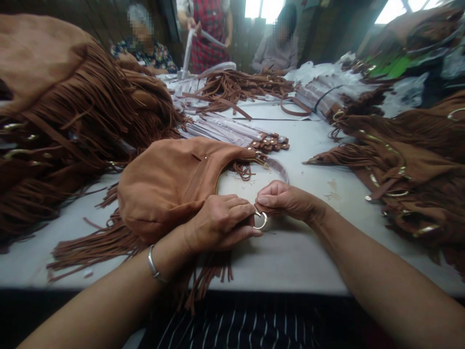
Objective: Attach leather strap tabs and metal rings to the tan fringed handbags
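Note:
A tan fringed handbag lies on the table in front of me, its curved opening facing right. My left hand is closed around the bag's near corner, and a metal ring sticks out from between its fingers. My right hand pinches the end of a strap right beside that ring. The strap, wrapped in pale film, curves back to the clasp at the bag's far corner. Fingers hide whether strap and ring are joined.
Fringed bags are heaped on the left and on the right. Beyond my bag lies a row of wrapped straps, with a pile of brown straps behind it. Several people are at the table's far side.

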